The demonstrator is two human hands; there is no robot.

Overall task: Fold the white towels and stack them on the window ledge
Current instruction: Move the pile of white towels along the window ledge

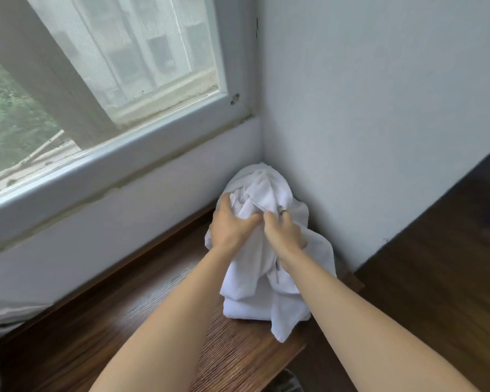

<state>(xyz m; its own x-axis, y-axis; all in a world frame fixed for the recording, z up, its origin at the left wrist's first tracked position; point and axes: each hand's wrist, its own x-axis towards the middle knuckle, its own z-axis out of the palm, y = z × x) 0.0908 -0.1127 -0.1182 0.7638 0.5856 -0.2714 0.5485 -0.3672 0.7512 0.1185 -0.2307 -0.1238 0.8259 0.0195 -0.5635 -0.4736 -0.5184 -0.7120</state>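
Your left hand [232, 227] and right hand [283, 232] both in a closed grip, fingers bunched into one crumpled white towel [262, 199], towel heap [266, 304] piled in the corner on the wooden window ledge [153, 321], against the wall [379, 108], below the window [111, 66]

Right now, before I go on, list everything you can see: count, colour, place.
crumpled white cloth towel: one, white, bunched in the corner on top of the pile
folded white towels: small stack, exact count unclear, white, on the ledge under the crumpled one
brown wooden window ledge: one, dark brown, below the window
white-framed window: one, white frame, upper left
white wall: white, right of the corner
left hand: one, grip on the crumpled towel
right hand: one, grip on the same towel
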